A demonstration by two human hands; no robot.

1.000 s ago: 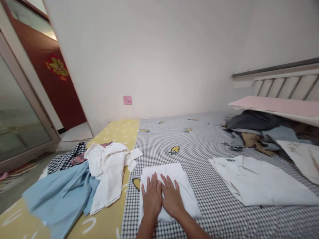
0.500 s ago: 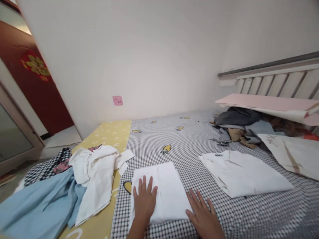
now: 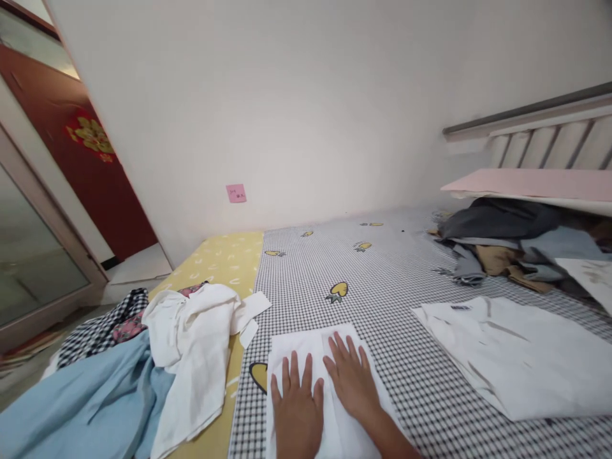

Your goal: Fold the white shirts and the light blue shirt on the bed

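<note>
On the checked bedsheet (image 3: 411,357), the left hand (image 3: 297,408) and the right hand (image 3: 351,376) lie side by side, both open and flat with palms down and fingers spread, gripping nothing. Under them is one folded white cloth (image 3: 291,344), near the edge of the sheet. It looks light and soft, and it may slide easily on the bedding. The better hold would probably be along its two long edges, with fingers under the fold, so that the layers do not fall open.

Just left of it, on a yellow bed cover (image 3: 224,261), lie three main pieces: one crumpled white garment (image 3: 191,344), one light-blue cloth (image 3: 86,408) and one black-and-white checked cloth (image 3: 100,331). To the right lies one more white shirt (image 3: 516,357), folded flat, with a small dark label. Farther away is a heap of dark grey, grey-blue and tan clothes (image 3: 497,220), near a wooden headboard (image 3: 549,140).
</note>
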